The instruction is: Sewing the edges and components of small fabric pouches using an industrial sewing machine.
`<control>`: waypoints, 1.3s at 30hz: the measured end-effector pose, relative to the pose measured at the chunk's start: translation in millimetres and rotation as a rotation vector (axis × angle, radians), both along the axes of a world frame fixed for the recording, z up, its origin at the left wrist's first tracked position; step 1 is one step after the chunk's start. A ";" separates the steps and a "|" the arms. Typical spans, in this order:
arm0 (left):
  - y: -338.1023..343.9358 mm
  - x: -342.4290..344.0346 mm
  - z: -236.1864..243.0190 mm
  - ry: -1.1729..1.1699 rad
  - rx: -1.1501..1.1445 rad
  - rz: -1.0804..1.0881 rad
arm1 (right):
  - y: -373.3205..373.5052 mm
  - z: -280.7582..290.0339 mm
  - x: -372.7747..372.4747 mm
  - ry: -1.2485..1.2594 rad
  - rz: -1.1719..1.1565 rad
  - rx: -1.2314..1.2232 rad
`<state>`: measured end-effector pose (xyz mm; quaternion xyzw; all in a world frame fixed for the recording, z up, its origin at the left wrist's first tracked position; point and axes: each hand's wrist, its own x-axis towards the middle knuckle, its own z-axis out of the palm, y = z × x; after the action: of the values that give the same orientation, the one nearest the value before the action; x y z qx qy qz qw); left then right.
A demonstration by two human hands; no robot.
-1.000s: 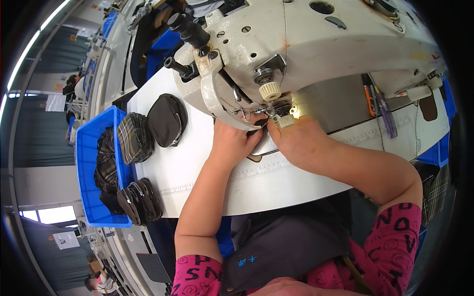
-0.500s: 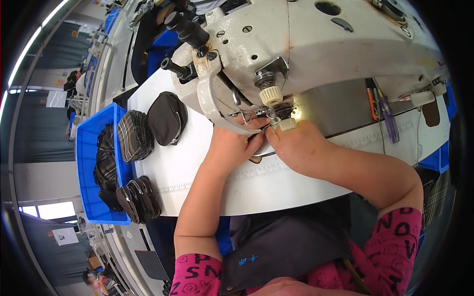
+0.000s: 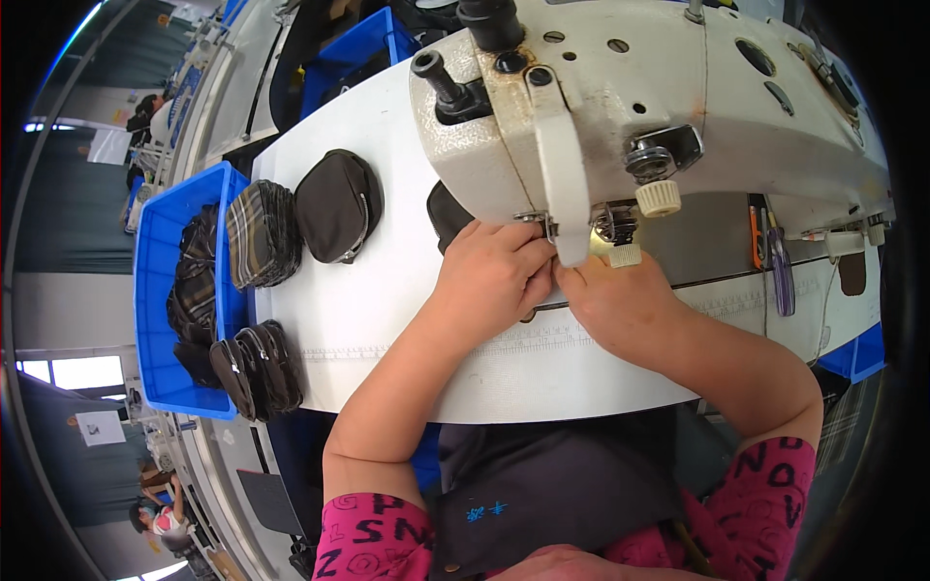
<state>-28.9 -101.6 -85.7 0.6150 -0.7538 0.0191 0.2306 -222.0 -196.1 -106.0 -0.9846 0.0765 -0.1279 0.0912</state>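
Beneath the head of a white sewing machine (image 3: pixel 605 145), the left hand (image 3: pixel 494 276) and right hand (image 3: pixel 620 295) lie close together, fingers bent. Their fingertips are partly hidden by the machine, so whether either hand grips or merely presses cannot be told. A dark fabric piece (image 3: pixel 446 218) shows just beyond the left hand's knuckles, flat on the white bench (image 3: pixel 387 368) and partly covered by the machine head. Well to the left of the hands stand a dark rounded pouch (image 3: pixel 334 205), a stack of striped pieces (image 3: pixel 262 232), a row of dark zipped pouches (image 3: pixel 257 373) and a blue bin (image 3: pixel 147 300). To the right of the hands lies a purple-handled screwdriver (image 3: pixel 781 271).
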 end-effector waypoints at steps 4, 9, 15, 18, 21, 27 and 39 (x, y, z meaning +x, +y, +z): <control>0.1 -2.9 -2.9 -0.006 0.021 0.053 | -1.7 -12.1 1.5 -0.043 -0.050 -0.101; -0.5 -3.3 -2.1 -0.051 0.038 0.073 | -3.2 -12.1 1.0 -0.102 -0.103 -0.172; -1.0 4.5 -10.4 0.001 -0.015 0.070 | -3.4 -5.6 0.4 -0.047 -0.092 -0.130; -1.1 5.4 -4.8 -0.068 -0.037 0.057 | -3.5 -3.4 0.3 -0.104 -0.098 -0.141; -1.4 4.7 -0.4 -0.119 0.012 0.060 | -3.2 -6.8 -0.9 -0.114 -0.075 -0.113; -2.4 11.1 -6.7 -0.098 0.052 0.069 | -0.6 -2.0 0.1 -0.069 -0.042 -0.086; 1.4 6.7 -3.0 0.052 0.101 0.073 | 4.2 -0.4 5.3 0.002 -0.048 -0.093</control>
<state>-22.3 -100.2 -88.7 0.6533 -0.7246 -0.0265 0.2178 -216.7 -191.9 -106.4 -0.9858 0.0939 -0.1323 0.0422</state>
